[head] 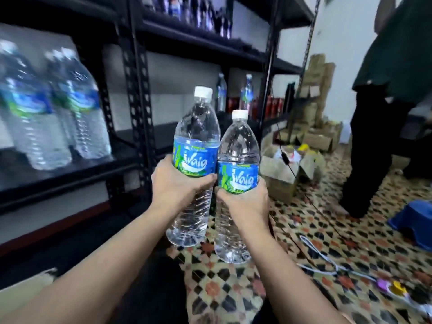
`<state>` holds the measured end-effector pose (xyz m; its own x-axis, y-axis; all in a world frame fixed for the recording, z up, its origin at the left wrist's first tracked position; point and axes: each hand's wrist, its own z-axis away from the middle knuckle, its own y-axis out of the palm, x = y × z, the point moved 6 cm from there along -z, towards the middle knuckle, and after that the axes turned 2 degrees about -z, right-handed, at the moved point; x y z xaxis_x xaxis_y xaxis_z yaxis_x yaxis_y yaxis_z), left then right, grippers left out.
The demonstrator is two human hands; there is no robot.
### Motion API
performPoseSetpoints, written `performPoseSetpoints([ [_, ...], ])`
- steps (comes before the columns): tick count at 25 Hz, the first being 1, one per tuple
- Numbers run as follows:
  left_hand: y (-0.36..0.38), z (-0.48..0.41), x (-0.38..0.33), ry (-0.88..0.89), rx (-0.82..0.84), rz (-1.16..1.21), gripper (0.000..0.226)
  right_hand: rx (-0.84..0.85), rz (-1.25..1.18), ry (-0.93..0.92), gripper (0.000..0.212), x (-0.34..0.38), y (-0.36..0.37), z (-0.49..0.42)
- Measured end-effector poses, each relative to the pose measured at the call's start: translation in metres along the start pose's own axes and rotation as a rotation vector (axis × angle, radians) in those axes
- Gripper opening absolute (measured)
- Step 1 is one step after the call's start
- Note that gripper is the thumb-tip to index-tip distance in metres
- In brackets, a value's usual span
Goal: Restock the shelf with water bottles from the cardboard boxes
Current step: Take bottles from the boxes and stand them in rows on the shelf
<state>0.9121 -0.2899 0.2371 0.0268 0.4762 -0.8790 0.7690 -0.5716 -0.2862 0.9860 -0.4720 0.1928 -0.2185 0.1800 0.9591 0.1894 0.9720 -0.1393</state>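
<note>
I hold two clear water bottles with blue labels and white caps upright in front of me. My left hand (174, 183) grips the left bottle (195, 136) around its middle. My right hand (245, 202) grips the right bottle (238, 150), which sits slightly lower and touches the left one. The black metal shelf (138, 94) stands to the left. Three similar bottles (53, 106) stand on its board at far left, blurred. Two more bottles (233, 92) stand further back on the shelf. Open cardboard boxes (285, 174) lie on the floor behind the held bottles.
A person in dark clothes (383, 113) stands at the right on the patterned tile floor. A blue plastic stool (413, 220) sits at the right edge. A white cable (322, 256) and a black cable (301, 183) cross the floor. More boxes (315, 90) are stacked at the back.
</note>
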Motion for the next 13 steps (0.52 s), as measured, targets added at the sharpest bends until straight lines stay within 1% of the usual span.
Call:
performPoseSetpoints([
  [2,-0.032,-0.006,-0.017,0.053,-0.086,0.019,0.078,0.033,-0.051,-0.054,0.065,0.029,0.015,0.006],
  [4,-0.062,-0.01,-0.029,0.093,-0.164,0.018,0.076,0.083,-0.096,-0.077,0.062,0.053,0.033,0.014],
  [7,-0.106,-0.017,-0.037,0.128,-0.245,0.013,0.064,0.139,-0.167,-0.126,0.07,0.082,0.063,0.027],
  [10,-0.152,-0.02,-0.036,0.137,-0.338,-0.009,0.061,0.23,-0.224,-0.145,0.072,0.109,0.098,0.047],
  [13,-0.2,-0.015,-0.028,0.123,-0.446,-0.069,0.052,0.336,-0.274,-0.151,0.076,0.129,0.137,0.074],
])
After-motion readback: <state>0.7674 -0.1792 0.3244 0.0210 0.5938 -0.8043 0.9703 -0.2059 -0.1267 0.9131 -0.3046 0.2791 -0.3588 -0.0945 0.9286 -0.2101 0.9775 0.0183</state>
